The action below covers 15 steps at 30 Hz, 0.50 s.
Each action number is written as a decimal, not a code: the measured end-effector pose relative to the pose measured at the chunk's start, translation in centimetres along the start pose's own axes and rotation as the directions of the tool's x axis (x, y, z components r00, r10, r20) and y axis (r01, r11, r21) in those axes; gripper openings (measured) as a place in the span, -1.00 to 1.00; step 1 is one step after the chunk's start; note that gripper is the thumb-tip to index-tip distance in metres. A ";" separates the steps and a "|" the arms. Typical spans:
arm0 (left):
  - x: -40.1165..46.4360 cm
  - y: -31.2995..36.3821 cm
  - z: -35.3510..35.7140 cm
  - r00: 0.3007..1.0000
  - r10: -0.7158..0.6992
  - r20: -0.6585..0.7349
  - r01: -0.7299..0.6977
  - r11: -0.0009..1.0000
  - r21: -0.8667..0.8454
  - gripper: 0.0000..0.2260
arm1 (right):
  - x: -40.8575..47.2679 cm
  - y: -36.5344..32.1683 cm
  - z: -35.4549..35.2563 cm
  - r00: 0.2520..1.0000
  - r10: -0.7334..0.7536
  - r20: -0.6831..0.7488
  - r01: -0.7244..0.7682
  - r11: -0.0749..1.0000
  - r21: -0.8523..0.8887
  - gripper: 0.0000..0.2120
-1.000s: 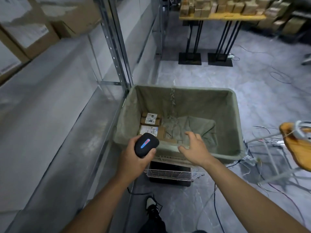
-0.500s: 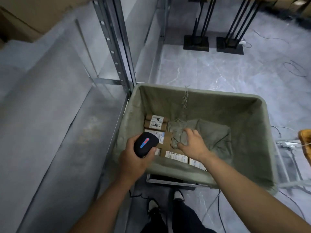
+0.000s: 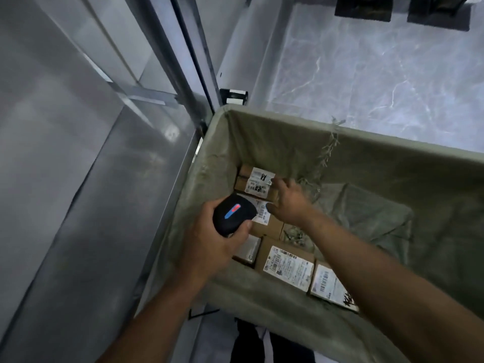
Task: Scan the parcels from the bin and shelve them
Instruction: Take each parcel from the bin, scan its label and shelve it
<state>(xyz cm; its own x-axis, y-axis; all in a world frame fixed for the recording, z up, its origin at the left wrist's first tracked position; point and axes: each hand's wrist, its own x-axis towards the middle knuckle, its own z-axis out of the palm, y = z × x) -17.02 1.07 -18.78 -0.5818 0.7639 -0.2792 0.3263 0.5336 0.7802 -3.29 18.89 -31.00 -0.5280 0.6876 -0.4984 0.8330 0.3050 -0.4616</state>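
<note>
My left hand [image 3: 209, 247] has its grip wrapped round the scanner [image 3: 234, 214], nose aimed down into the bin [image 3: 301, 307], its red-and-blue strip running up and to the right. My right hand [image 3: 289, 203] is deep in the bin, fingers loosely spread and reaching over the right end of the top box [image 3: 255, 183]; it touches the edge, but I can't tell if the grip has closed on it yet. That box lies flat in the far left corner, label up, long axis running left to right across the bin. A second box [image 3: 264, 218] sits just under my hands, mostly hidden by the scanner. Two more labelled boxes, one [image 3: 286, 267] and another [image 3: 331, 288], lie along the near wall, touching each other. Crumpled cloth [image 3: 366, 216] fills the right side. The metal shelf [image 3: 86, 205] runs along the left.

Compared with half a second ago, my right hand has moved off the cloth and gone left and further in, toward the top box, and my view has dropped closer to the bin. The scanner hand has barely shifted.
</note>
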 end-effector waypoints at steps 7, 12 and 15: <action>2.6 -0.5 1.2 0.998 -0.062 -0.028 0.062 0.998 -0.020 -0.47 | 6.1 1.5 2.2 0.994 -0.099 0.035 0.104 0.976 -0.192 -0.20; 4.4 -0.3 1.6 0.997 -0.065 -0.052 0.066 0.998 0.011 -0.47 | 8.6 2.4 2.9 0.991 -0.106 0.088 0.128 0.946 -0.299 -0.10; 4.7 -0.5 1.7 0.996 -0.076 -0.051 0.077 0.997 0.014 -0.47 | 9.1 2.7 3.3 0.990 -0.109 0.088 0.131 0.940 -0.314 -0.11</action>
<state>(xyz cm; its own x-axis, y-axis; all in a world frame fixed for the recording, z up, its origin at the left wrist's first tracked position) -18.62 4.98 -21.40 -0.6424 0.7014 -0.3088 0.2912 0.5961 0.7482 -6.39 23.83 -39.22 -0.6280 0.5897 -0.5079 0.7660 0.5837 -0.2695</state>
